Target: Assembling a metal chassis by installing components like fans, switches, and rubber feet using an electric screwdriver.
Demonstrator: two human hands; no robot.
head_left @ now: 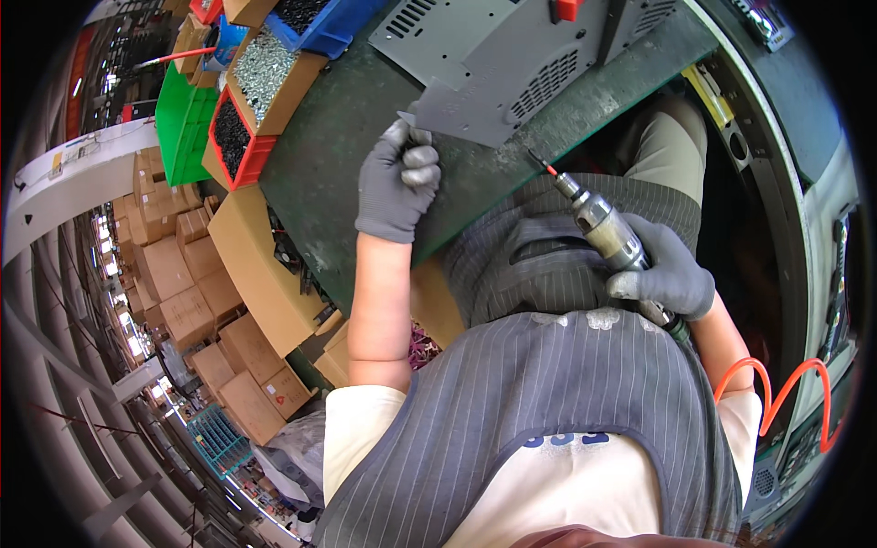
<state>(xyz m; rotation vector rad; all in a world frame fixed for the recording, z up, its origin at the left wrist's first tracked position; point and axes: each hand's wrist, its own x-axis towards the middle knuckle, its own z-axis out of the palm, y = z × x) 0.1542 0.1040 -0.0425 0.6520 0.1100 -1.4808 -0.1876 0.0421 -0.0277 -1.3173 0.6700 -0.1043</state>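
My right hand [671,269], in a grey glove, is wrapped round a pneumatic screwdriver [603,228]. Its thin bit, with a red band behind the tip, points up and left toward a grey sheet-metal housing [466,87] without touching it. The housing lies on the dark workbench [311,173] and has a round vent grille, slots and small holes. Beside its left corner, my gloved left hand [399,183] is closed, with thumb and forefinger together. A small pointed grey tip shows at those fingers; whether it belongs to the housing I cannot tell.
Left of the bench stand a red bin [239,142] of black screws, a carton [265,78] of silvery screws, a blue bin [333,27] and a green bin [183,128]. An orange coiled air hose [813,365] hangs at right. Cardboard boxes [183,274] are stacked at far left.
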